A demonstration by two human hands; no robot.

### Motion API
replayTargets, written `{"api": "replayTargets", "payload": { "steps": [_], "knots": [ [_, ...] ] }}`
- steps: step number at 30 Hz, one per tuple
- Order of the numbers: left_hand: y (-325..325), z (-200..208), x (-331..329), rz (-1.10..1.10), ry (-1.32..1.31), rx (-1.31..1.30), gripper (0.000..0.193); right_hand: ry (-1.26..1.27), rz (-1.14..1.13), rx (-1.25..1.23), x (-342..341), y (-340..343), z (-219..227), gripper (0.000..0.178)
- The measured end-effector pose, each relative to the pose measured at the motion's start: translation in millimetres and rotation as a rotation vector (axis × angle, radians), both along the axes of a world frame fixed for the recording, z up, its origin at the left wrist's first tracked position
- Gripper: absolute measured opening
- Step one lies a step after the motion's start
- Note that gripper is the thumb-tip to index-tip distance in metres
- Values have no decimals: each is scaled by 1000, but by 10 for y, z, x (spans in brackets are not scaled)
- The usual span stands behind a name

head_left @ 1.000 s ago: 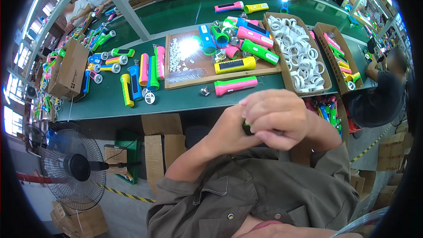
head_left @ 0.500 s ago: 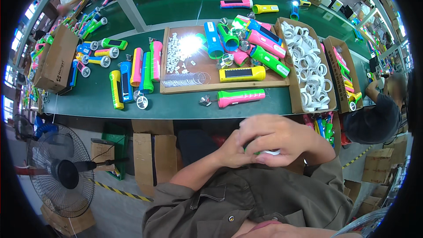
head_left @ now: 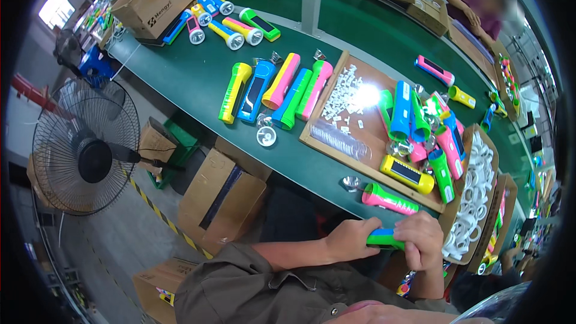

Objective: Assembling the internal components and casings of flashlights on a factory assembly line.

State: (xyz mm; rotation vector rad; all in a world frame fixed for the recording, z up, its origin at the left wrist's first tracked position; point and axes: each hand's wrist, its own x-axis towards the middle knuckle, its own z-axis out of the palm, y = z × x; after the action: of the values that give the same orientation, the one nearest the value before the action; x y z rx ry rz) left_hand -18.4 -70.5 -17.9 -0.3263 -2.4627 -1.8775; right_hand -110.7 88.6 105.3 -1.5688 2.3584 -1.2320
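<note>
Between my hands, in front of the bench edge, is a green and blue flashlight [head_left: 384, 238]. My left hand [head_left: 353, 241] is closed round its left end. Around the right end wrap the fingers of my right hand [head_left: 422, 239], hiding that end. Just beyond lies a pink and green flashlight [head_left: 391, 199] on the bench, a loose reflector [head_left: 351, 183] beside its open end. Behind it stands a shallow wooden tray [head_left: 377, 171] with small white parts [head_left: 345, 97], clear discs [head_left: 339, 140] and several flashlight bodies, including a yellow one [head_left: 407, 174].
A carton of white rings [head_left: 471, 207] stands right of the tray. Left on the green bench [head_left: 180, 87] are a row of flashlights [head_left: 264, 90] and a cardboard box [head_left: 162, 3]. A floor fan [head_left: 90, 150] is at left. Across the bench sits another person [head_left: 474, 9].
The view has swung left, so the bench now runs diagonally. My hands have moved slightly apart, and the flashlight, mostly covered before, shows between them.
</note>
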Motion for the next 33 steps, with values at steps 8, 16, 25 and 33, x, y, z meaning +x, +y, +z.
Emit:
{"api": "replayTargets", "payload": {
  "steps": [8, 16, 25, 33],
  "knots": [
    [-771, 296, -497, -6, 183, 567, 56, -169, -79, 224, -936, -133, 321, 39],
    [-1347, -325, -692, 339, 312, 419, 28, -842, -459, -351, -3308, -642, 98, 42],
    [-1429, -370, -774, 294, 224, 272, 18, 178, -754, 412, -4839, -721, -393, 45],
    [-1439, -364, -776, 292, 159, 258, 15, 329, -688, 1054, -4976, 192, -581, 58]
  ]
}}
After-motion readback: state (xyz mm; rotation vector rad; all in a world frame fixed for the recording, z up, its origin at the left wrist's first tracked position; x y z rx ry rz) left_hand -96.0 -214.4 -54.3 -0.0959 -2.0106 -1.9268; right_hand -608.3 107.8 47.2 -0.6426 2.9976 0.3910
